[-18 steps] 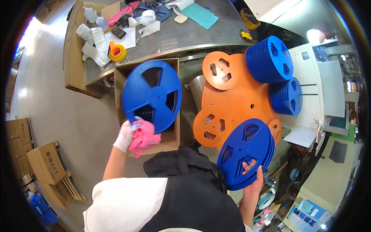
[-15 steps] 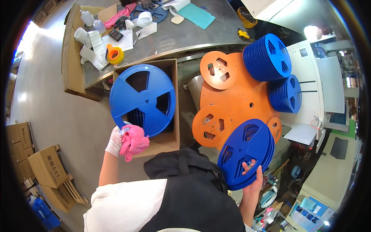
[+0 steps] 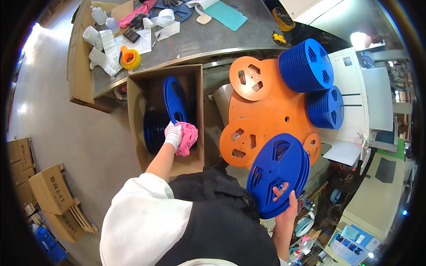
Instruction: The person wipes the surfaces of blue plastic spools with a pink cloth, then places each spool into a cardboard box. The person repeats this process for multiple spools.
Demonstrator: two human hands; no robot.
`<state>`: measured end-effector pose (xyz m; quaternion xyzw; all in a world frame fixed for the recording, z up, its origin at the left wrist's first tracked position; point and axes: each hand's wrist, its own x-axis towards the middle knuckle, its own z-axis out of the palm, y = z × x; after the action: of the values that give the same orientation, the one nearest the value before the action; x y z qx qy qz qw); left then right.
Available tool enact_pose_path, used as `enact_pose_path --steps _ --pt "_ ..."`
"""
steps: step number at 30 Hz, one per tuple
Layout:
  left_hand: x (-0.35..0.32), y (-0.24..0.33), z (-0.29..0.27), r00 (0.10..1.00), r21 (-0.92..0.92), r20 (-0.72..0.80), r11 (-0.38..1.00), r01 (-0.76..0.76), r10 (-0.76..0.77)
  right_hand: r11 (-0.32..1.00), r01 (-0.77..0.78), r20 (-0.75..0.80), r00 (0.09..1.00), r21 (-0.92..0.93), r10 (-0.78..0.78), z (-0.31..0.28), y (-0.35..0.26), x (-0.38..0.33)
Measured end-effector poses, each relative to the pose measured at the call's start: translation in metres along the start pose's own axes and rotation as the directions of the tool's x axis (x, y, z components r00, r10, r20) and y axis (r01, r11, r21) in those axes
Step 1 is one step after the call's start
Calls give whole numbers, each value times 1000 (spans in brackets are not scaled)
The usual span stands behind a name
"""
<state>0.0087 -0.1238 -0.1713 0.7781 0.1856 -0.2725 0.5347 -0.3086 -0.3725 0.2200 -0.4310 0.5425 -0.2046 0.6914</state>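
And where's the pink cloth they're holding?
In the head view, the pink cloth is left of centre, in the left hand, at the cardboard box by a blue reel.

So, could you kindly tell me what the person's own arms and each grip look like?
The left grip wears a white glove, seemingly knitted; the right grip is gloveless. The loose white left sleeve stops above a bare left forearm. The right forearm is bare too, its sleeve mostly out of view.

Metal-topped bench (image 3: 208,42): two white bottles (image 3: 99,16), printed sheet (image 3: 143,41), orange-and-yellow tape dispenser (image 3: 131,62), teal sheet (image 3: 227,17), pink cloth (image 3: 133,16), blue reel (image 3: 182,14) | Orange platform (image 3: 266,104): two stacks of blue reels (image 3: 306,66), side by side at far right | Grey floor (image 3: 84,137): brown cartons (image 3: 51,190), wooden slats (image 3: 83,216), direct contact unclear
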Motion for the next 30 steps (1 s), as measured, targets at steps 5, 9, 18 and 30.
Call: enact_pose_path --steps 5,9,18,30 --pt "-8 -3 28 999 225 51 974 1 -13 999 38 -5 999 -27 -38 2 2 -11" --pt "-22 1 28 985 296 158 955 14 -64 998 68 37 997 -3 -68 -1 3 -12" --pt "-85 67 -32 674 -483 738 697 530 -2 873 178 127 957 454 -261 -42 -11 4" --pt "-188 202 -52 631 -635 686 721 276 362 672 -119 384 886 731 -261 -29 -8 15"
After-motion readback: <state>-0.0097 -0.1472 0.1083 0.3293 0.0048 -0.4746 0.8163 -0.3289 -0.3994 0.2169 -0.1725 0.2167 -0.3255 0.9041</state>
